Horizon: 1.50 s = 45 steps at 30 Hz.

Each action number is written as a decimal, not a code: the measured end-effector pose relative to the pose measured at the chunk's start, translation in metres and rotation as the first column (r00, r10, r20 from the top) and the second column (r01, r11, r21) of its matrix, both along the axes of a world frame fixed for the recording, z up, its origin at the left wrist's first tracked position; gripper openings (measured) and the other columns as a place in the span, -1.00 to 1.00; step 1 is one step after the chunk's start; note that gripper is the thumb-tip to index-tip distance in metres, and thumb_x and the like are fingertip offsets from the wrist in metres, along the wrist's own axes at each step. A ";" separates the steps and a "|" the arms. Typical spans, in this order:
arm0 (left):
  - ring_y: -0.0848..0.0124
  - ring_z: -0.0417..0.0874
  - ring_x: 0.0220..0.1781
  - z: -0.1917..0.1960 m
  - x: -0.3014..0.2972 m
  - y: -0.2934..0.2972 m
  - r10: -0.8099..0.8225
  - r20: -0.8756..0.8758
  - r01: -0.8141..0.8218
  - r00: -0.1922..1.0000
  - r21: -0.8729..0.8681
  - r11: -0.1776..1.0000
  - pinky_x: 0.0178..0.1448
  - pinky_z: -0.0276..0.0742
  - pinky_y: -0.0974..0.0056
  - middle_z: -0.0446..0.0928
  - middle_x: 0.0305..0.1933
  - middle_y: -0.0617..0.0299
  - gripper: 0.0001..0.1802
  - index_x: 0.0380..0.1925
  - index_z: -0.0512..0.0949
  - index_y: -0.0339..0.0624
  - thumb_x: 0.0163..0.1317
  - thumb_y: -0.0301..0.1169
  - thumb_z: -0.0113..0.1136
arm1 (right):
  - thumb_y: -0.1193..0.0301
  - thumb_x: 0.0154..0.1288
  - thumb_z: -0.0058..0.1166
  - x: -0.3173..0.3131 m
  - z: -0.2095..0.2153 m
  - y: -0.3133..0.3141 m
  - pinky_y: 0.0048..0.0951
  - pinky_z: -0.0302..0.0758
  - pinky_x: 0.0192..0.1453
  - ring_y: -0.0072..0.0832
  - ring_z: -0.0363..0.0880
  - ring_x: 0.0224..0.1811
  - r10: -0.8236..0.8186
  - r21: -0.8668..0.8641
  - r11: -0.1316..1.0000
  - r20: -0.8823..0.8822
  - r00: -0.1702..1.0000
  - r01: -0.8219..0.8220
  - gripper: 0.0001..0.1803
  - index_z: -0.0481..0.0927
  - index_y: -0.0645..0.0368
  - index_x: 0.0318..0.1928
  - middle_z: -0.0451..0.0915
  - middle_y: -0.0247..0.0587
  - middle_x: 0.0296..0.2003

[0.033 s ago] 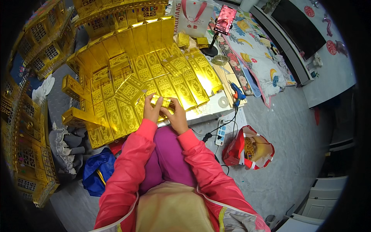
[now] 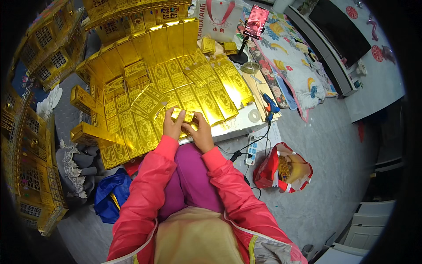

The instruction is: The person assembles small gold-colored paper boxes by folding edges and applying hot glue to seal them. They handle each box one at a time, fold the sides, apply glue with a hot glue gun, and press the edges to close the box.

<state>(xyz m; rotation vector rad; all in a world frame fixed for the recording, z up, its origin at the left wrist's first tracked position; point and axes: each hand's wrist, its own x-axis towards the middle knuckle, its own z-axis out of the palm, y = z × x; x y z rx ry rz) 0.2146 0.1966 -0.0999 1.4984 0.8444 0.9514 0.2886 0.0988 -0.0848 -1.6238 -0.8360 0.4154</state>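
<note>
Left hand (image 2: 172, 125) and right hand (image 2: 200, 132) gripping small gold foil box (image 2: 183, 115) at its ends | likely light, thin, crushable | over gold card sheets (image 2: 193, 94) on table (image 2: 239, 125).

Gold foil box (image 2: 183, 116): small, oblong, shiny, with embossed pattern on its faces. Held level at the near table edge, long axis running left to right. Left end and right end covered by fingers; top face and front edge visible. Lies just above flat gold sheets.
</note>
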 end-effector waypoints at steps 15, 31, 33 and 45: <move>0.58 0.51 -0.14 0.031 -0.004 0.013 -0.267 0.061 0.272 0.962 -0.323 0.906 -0.08 0.48 0.44 0.56 -0.13 0.28 -0.60 0.14 0.51 -0.19 0.40 -0.23 0.16 | 0.49 0.10 0.33 -0.007 -0.009 -0.002 -0.25 0.43 -0.23 -0.20 0.43 -0.36 -0.072 0.080 0.996 0.366 0.928 0.046 -0.58 0.37 0.30 -0.12 0.42 -0.05 -0.36; 0.39 0.54 0.03 0.018 0.009 0.019 -0.146 -0.006 0.140 0.989 -0.262 0.955 0.11 0.46 0.31 0.53 0.14 0.09 -0.48 0.26 0.44 -0.21 0.43 -0.14 0.08 | 0.53 0.05 0.33 -0.014 -0.003 -0.004 -0.15 0.44 -0.10 -0.03 0.48 -0.19 -0.048 -0.052 0.996 0.361 0.931 0.071 -0.58 0.41 0.29 -0.12 0.48 0.01 -0.25; 0.21 0.30 0.37 0.022 -0.002 0.008 -0.224 -0.064 0.213 0.972 -0.148 0.966 0.40 0.25 0.19 0.31 0.36 -0.11 -0.09 0.43 0.11 -0.30 0.22 -0.15 0.35 | 0.46 0.05 0.33 -0.015 0.000 -0.002 -0.16 0.41 -0.13 -0.04 0.48 -0.25 -0.115 -0.018 0.990 0.457 0.882 0.138 -0.61 0.41 0.25 -0.16 0.47 -0.04 -0.34; 0.12 0.39 0.34 0.023 -0.020 0.006 -0.216 -0.285 0.293 0.934 0.266 0.918 0.38 0.33 0.14 0.32 0.32 -0.09 -0.02 0.39 0.20 -0.22 0.00 -0.22 0.50 | 0.21 0.48 -0.14 0.090 0.019 -0.085 -0.12 0.43 -0.34 -0.15 0.59 -0.49 -0.315 -0.152 0.930 0.143 0.938 0.335 -0.59 0.61 0.20 -0.42 0.63 -0.04 -0.52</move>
